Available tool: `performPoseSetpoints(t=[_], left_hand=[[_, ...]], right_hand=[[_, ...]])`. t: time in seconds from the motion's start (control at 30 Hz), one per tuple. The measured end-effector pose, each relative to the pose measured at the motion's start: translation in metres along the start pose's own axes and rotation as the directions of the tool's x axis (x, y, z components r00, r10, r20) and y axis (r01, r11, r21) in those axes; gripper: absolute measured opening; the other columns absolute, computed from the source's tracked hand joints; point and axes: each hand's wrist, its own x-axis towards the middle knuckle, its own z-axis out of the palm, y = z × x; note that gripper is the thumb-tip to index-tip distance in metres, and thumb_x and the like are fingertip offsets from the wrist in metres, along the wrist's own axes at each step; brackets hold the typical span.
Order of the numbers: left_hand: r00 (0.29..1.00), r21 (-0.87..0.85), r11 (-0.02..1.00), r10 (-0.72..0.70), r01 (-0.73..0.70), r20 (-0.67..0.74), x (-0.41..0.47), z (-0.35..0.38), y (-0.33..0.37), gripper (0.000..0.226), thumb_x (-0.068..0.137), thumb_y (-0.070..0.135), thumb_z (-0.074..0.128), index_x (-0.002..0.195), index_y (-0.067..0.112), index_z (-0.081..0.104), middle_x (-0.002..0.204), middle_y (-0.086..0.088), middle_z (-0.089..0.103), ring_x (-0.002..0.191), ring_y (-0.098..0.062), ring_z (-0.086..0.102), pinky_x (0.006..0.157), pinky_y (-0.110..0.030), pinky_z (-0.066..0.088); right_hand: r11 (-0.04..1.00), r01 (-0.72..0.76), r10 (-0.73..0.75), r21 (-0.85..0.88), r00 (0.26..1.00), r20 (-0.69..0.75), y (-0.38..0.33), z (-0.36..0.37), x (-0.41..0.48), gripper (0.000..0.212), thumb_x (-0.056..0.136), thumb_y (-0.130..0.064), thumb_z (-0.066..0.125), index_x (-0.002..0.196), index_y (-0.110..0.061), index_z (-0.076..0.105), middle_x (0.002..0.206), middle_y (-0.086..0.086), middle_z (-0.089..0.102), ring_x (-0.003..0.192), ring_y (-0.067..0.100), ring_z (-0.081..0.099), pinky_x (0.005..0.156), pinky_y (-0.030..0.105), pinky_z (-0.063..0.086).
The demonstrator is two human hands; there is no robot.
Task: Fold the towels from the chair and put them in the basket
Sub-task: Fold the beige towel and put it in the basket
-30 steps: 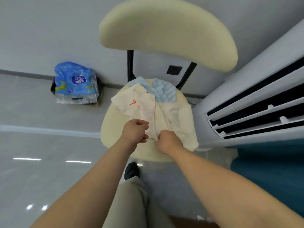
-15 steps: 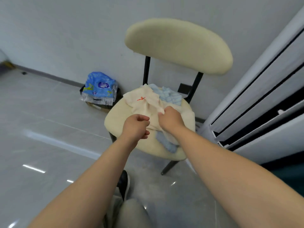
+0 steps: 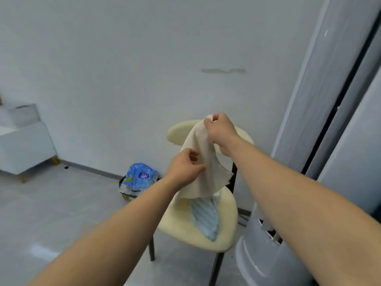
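A cream towel (image 3: 208, 170) hangs in the air above the cream chair (image 3: 181, 226). My right hand (image 3: 221, 132) pinches its top corner in front of the chair's backrest. Lower down, my left hand (image 3: 185, 168) pinches the towel's left edge. A light blue striped towel (image 3: 206, 217) lies on the chair seat, its upper end hidden behind the hanging towel. No basket for the towels can be made out with certainty.
A tall grey standing air conditioner (image 3: 288, 203) stands right beside the chair. A black bin with a blue plastic pack (image 3: 140, 180) sits on the floor by the wall, left of the chair. A white cabinet (image 3: 22, 145) is at the far left.
Both hands have lifted the cream towel up off the seat, the right hand higher than the left. The view has risen and the blue towel is now uncovered.
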Motion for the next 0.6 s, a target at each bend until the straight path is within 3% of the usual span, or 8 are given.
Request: performPoseSetpoints(t=[0.13, 0.2, 0.27, 0.33, 0.4, 0.5, 0.6], left_hand=[[0.989, 0.077, 0.991, 0.116, -0.109, -0.090, -0.009, -0.017, 0.033, 0.073, 0.073, 0.045, 0.081, 0.135, 0.025, 0.046, 0.124, 0.011, 0.052, 0.110, -0.014, 0.056, 0.090, -0.032, 0.051], [0.984, 0.076, 0.988, 0.142, -0.134, -0.111, -0.014, -0.023, 0.045, 0.081, 0.074, 0.048, 0.081, 0.140, 0.024, 0.040, 0.124, 0.012, 0.045, 0.112, -0.013, 0.053, 0.087, -0.029, 0.048], [0.983, 0.054, 0.986, 0.160, -0.155, -0.093, -0.017, -0.027, 0.053, 0.083, 0.072, 0.054, 0.080, 0.139, 0.026, 0.040, 0.123, 0.015, 0.045, 0.113, -0.011, 0.053, 0.087, -0.029, 0.049], [0.979, -0.024, 0.981, 0.191, -0.193, -0.074, -0.019, -0.030, 0.061, 0.078, 0.068, 0.060, 0.081, 0.131, 0.030, 0.046, 0.119, 0.016, 0.056, 0.109, -0.010, 0.059, 0.086, -0.030, 0.054], [0.975, -0.053, 0.976, 0.207, -0.212, -0.084, -0.021, -0.032, 0.068, 0.068, 0.070, 0.058, 0.081, 0.121, 0.030, 0.048, 0.108, 0.015, 0.061, 0.100, -0.007, 0.062, 0.075, -0.024, 0.054], [0.981, 0.042, 0.990, 0.141, -0.136, -0.130, -0.021, -0.038, 0.073, 0.052, 0.079, 0.047, 0.076, 0.114, 0.022, 0.045, 0.097, 0.008, 0.058, 0.086, -0.011, 0.060, 0.067, -0.029, 0.054], [0.980, 0.135, 0.989, 0.090, -0.066, -0.180, -0.016, -0.047, 0.067, 0.026, 0.077, 0.025, 0.063, 0.098, 0.014, 0.053, 0.094, -0.004, 0.063, 0.083, -0.023, 0.063, 0.072, -0.039, 0.058]], right_hand=[[0.991, 0.048, -0.042, 0.122, 0.998, -0.054, -0.048, -0.017, -0.001, 0.015, 0.098, -0.026, 0.053, 0.108, -0.016, 0.047, 0.095, 0.002, 0.057, 0.081, 0.019, 0.057, 0.077, 0.040, 0.053], [0.986, 0.075, -0.069, 0.151, 0.997, -0.047, -0.065, -0.025, -0.006, 0.021, 0.100, -0.023, 0.051, 0.119, -0.025, 0.042, 0.097, 0.003, 0.059, 0.076, 0.018, 0.058, 0.071, 0.038, 0.054], [0.978, 0.136, -0.136, 0.159, 0.991, -0.015, -0.081, -0.031, -0.011, 0.031, 0.099, -0.018, 0.048, 0.123, -0.038, 0.046, 0.098, 0.003, 0.063, 0.079, 0.018, 0.063, 0.075, 0.039, 0.058], [0.967, 0.166, -0.174, 0.191, 0.984, 0.029, -0.092, -0.032, -0.011, 0.033, 0.099, -0.015, 0.048, 0.121, -0.036, 0.061, 0.105, 0.001, 0.067, 0.094, 0.020, 0.068, 0.088, 0.042, 0.059], [0.968, 0.155, -0.172, 0.198, 0.982, 0.073, -0.099, -0.032, -0.010, 0.034, 0.095, -0.012, 0.050, 0.116, -0.030, 0.070, 0.114, 0.002, 0.069, 0.107, 0.021, 0.067, 0.095, 0.044, 0.056], [0.981, 0.159, -0.169, 0.115, 0.982, 0.080, -0.107, -0.036, -0.016, 0.057, 0.077, -0.003, 0.047, 0.125, -0.023, 0.069, 0.122, 0.005, 0.067, 0.115, 0.022, 0.063, 0.100, 0.041, 0.054], [0.966, 0.244, -0.237, -0.081, 0.968, 0.089, -0.105, -0.044, -0.021, 0.063, 0.080, 0.007, 0.045, 0.135, -0.018, 0.062, 0.129, 0.006, 0.065, 0.123, 0.020, 0.059, 0.108, 0.037, 0.048]])
